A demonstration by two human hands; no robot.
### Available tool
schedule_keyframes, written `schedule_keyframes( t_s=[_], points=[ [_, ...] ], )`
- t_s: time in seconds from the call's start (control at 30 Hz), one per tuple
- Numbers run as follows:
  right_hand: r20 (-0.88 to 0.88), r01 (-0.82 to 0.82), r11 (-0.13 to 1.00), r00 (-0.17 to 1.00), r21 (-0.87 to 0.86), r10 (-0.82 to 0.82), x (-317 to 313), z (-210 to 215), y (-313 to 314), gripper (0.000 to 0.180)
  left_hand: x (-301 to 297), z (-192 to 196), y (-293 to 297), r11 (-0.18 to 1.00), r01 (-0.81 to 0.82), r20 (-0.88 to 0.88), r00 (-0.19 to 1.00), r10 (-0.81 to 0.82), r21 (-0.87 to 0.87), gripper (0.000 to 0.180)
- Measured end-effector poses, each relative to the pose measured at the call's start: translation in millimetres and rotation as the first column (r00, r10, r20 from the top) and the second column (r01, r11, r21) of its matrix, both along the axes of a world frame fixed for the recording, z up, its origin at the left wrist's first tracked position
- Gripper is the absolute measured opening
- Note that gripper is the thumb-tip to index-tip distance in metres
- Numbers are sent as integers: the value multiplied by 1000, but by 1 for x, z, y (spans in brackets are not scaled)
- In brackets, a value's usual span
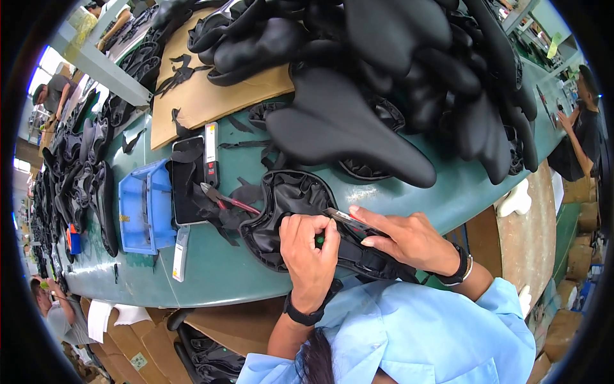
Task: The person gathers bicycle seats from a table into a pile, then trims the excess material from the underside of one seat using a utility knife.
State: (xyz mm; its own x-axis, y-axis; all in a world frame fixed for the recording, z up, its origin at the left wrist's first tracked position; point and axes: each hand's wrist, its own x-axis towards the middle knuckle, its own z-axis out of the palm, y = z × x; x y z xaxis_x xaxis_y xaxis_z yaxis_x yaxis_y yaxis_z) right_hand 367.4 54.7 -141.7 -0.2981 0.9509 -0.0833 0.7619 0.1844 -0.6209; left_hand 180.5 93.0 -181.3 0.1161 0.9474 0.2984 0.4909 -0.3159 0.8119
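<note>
So the green workbench (211,275) takes up most of the view, with a big heap of black bike saddles (384,70) piled across the far side. Near the front edge lies one upside-down saddle (281,211), black cover wrinkled around its rim, and both hands are on it. Right hand (409,240) comes in from the right, fingers curled fairly narrow around a utility knife (348,221), blade end pointing left over the saddle's rim. Left hand (310,249) is closed into a loose fist right next to it, pinching something small and green; can't tell what it is. The two hands are nearly touching, the saddle under and just beyond them. To the left: pliers with red handles (220,198), and a blue plastic tray (147,208).
</note>
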Motion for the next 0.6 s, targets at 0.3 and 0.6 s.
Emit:
schedule_keyframes(
  t_s=[0.3,0.6],
  points=[
    [170,-38,999,984,-39,44,6,25,-37,60,-11,2,6,966,246,106,961,-254,83,10],
    [164,159,987,975,-29,-152,0,18,-79,66,-33,5,-3,748,641,298,690,-660,172,8]
  ],
)
